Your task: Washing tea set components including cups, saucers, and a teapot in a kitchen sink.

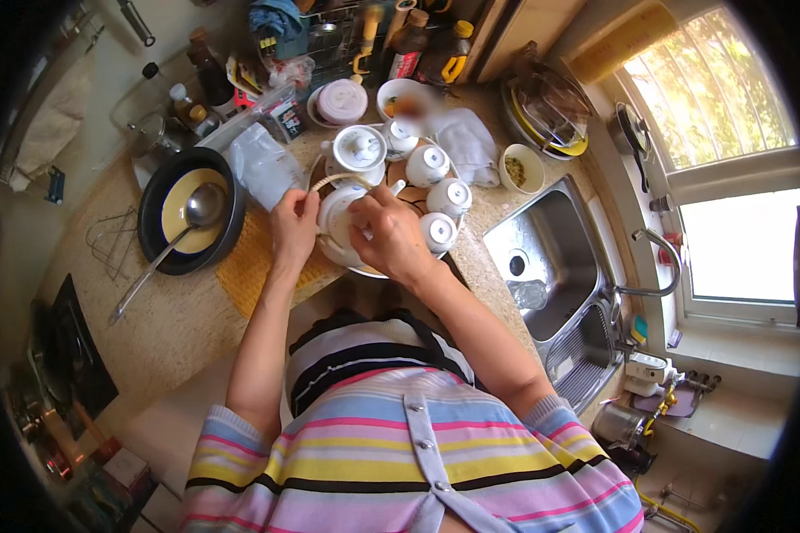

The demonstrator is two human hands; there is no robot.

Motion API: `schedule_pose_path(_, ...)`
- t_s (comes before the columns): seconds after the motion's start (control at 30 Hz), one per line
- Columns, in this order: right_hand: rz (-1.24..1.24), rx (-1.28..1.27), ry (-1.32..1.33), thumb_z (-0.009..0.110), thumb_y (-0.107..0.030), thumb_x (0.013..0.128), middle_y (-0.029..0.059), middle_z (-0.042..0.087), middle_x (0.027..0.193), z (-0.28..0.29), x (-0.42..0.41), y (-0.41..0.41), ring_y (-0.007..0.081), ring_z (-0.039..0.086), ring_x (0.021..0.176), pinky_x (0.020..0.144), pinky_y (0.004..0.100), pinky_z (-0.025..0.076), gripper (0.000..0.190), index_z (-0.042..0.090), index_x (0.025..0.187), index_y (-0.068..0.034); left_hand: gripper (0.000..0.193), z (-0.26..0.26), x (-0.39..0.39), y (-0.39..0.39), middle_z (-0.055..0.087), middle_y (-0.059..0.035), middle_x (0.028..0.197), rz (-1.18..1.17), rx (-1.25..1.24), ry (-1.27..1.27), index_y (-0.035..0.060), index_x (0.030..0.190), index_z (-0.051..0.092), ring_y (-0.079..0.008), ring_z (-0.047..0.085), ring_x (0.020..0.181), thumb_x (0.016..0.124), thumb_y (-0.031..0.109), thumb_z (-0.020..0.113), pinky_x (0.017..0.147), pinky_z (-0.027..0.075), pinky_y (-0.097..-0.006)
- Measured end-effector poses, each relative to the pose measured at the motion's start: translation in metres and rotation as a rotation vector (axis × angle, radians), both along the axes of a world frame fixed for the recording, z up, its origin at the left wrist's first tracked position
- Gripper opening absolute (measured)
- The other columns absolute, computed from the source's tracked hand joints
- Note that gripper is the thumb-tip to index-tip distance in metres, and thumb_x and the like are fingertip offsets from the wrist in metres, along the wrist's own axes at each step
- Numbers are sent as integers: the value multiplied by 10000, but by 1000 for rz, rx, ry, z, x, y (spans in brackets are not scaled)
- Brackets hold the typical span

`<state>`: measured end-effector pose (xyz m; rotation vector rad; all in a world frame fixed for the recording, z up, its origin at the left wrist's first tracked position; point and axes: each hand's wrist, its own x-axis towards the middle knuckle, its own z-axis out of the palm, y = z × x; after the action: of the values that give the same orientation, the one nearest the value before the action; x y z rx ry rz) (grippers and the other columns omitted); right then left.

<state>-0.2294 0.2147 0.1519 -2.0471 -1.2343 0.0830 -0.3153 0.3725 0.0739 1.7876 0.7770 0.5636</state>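
Note:
A white porcelain teapot point(337, 216) with a pale wrapped handle point(337, 178) stands on a round tray point(367, 272) before me. My left hand point(295, 226) pinches the left end of that handle. Over the teapot's top is my right hand point(395, 233), its fingers bent down; it covers the middle of the pot, so whatever they grip is hidden. Several upturned white cups, one a cup point(438, 231) close to my right hand, line the tray's right side. Behind the teapot sits a lidded white bowl point(359, 149).
Left of the tray are a clear plastic bag point(265, 163), a yellow mat point(250, 266) and a black pot point(148, 226) with a ladle point(205, 203). On the right are a white cloth point(467, 143), a bowl of dried bits point(521, 168) and a steel sink point(560, 250). Bottles point(410, 43) stand behind.

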Motion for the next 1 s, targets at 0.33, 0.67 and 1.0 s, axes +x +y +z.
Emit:
schedule_pose_path(0.33, -466, 32, 182, 713, -172, 791, 132, 606, 913, -9, 16, -85, 271, 643, 721, 656, 390, 524, 252, 657, 1005, -52, 360, -4, -12, 5, 649, -65, 845, -26, -209, -8, -30, 942, 619, -118, 583, 775, 949, 329, 594, 701, 462, -272)
schedule_pose_path(0.67, -272, -200, 408, 792, -240, 710, 191, 605, 1074, -21, 30, -116, 350, 631, 947, 826, 425, 503, 595, 508, 1209, -81, 639, 18, -28, -27, 567, -117, 1175, -31, -585, 179, 70, 1293, 498, -246, 594, 1017, 919, 589, 473, 747, 552, -413)
schedule_pose_path(1.0, -134, -143, 489, 775, -217, 741, 230, 623, 1037, -24, 14, -120, 374, 636, 941, 792, 438, 509, 552, 513, 1197, -49, 641, 23, -31, -36, 509, -141, 1237, 34, -664, 128, 53, 1290, 475, -261, 601, 1035, 924, 578, 485, 694, 582, -398)
